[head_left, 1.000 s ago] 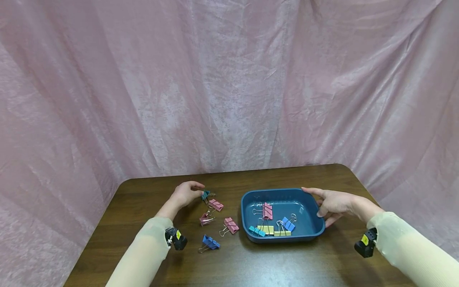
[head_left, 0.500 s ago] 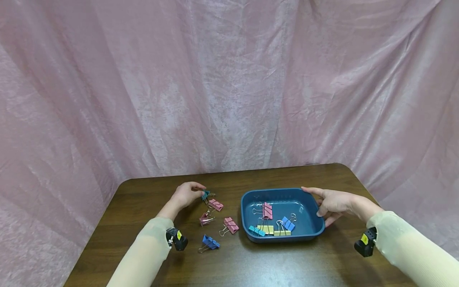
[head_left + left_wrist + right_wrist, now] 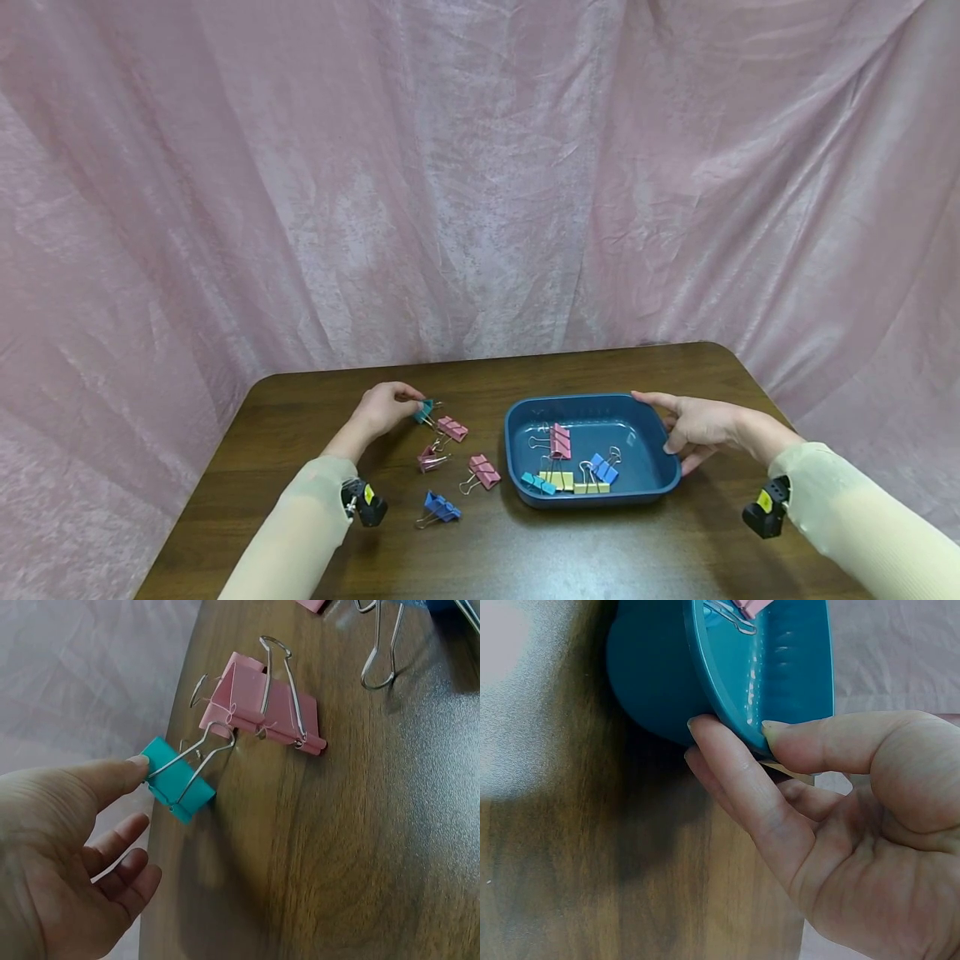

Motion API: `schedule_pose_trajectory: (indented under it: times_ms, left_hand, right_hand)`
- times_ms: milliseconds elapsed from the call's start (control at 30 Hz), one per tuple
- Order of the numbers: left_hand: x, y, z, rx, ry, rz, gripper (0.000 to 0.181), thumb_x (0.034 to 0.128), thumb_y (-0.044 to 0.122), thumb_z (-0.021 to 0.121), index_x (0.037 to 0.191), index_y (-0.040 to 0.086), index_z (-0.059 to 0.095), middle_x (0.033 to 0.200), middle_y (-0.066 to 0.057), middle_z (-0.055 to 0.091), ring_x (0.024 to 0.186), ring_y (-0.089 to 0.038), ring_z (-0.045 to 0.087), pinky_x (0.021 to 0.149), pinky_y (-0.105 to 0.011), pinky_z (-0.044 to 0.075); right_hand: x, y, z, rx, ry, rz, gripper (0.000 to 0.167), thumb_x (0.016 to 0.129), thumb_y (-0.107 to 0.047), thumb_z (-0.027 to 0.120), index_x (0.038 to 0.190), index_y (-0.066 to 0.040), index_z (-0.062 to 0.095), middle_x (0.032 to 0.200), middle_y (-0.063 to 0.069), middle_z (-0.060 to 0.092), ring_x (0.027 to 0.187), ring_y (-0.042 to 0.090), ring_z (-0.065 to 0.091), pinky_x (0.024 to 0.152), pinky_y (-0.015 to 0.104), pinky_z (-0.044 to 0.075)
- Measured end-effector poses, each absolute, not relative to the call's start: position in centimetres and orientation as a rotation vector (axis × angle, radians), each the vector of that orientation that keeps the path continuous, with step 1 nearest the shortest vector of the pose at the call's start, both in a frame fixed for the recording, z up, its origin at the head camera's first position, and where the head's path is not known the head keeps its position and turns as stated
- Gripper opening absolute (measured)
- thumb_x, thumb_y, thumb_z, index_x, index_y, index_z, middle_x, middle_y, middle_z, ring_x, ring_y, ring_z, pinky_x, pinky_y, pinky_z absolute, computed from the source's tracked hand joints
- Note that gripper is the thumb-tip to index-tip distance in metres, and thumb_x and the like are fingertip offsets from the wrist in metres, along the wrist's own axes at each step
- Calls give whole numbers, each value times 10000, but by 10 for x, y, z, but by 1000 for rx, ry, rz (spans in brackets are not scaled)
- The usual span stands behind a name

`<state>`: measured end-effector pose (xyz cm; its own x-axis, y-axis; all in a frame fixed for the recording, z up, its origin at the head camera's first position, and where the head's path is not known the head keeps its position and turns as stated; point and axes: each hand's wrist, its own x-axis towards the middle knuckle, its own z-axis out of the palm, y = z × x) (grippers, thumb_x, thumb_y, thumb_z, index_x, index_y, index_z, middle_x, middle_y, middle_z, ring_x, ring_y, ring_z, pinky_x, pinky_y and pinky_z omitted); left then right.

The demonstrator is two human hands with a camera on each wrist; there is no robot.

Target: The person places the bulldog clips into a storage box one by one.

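At the left of the table, my left hand (image 3: 384, 408) pinches a teal binder clip (image 3: 178, 780) by one end. The thumb tip shows on the clip in the left wrist view, while the index finger is hidden behind. Just beside that clip lies a pink binder clip (image 3: 452, 428). My right hand (image 3: 701, 429) grips the right end of a blue tray (image 3: 592, 500), thumb over the rim and fingers against the outer wall. Inside the tray are a pink clip (image 3: 559, 442), a blue clip (image 3: 603, 468), a teal clip (image 3: 538, 483) and two yellow clips (image 3: 556, 480).
Between the left arm and the tray lie two more pink clips (image 3: 483, 472) and a blue clip (image 3: 441, 506). The wooden table (image 3: 600, 550) has its far edge before a pink curtain (image 3: 480, 183).
My left hand has shifted slightly left, and the teal clip has moved with it, a little away from the pink clip. The right hand and the tray have hardly moved.
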<state>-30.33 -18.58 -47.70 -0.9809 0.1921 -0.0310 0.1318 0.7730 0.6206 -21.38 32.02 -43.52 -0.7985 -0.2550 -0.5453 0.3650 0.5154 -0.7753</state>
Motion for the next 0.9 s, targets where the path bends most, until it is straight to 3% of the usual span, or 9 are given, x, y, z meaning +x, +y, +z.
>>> schedule_pose_trajectory:
  times_ms: [267,567,900]
  left_hand:
    - [-305,-189,-481,262,2885,970,148,926,263,767,1035,165,786,1111,-40,728,1151,-342,574,938,-494,451]
    - [-302,-190,-479,259,2922,950,168,916,270,770,1030,147,778,1187,-109,702,1216,-445,505,985,-560,417]
    - [-302,-193,-479,299,2966,899,136,914,265,772,998,159,789,1187,-114,701,1210,-454,509,1014,-570,402]
  right_hand:
    - [-213,320,-434,95,2136,-1287,1021,812,182,644,1643,-213,204,1487,376,375,956,368,687,679,500,604]
    - [-213,319,-434,101,2141,-1288,1015,811,179,648,1641,-216,217,1450,355,422,939,371,690,676,500,604]
    - [-214,321,-435,82,2123,-1297,1025,812,178,637,1646,-218,191,1480,378,386,961,379,690,685,512,603]
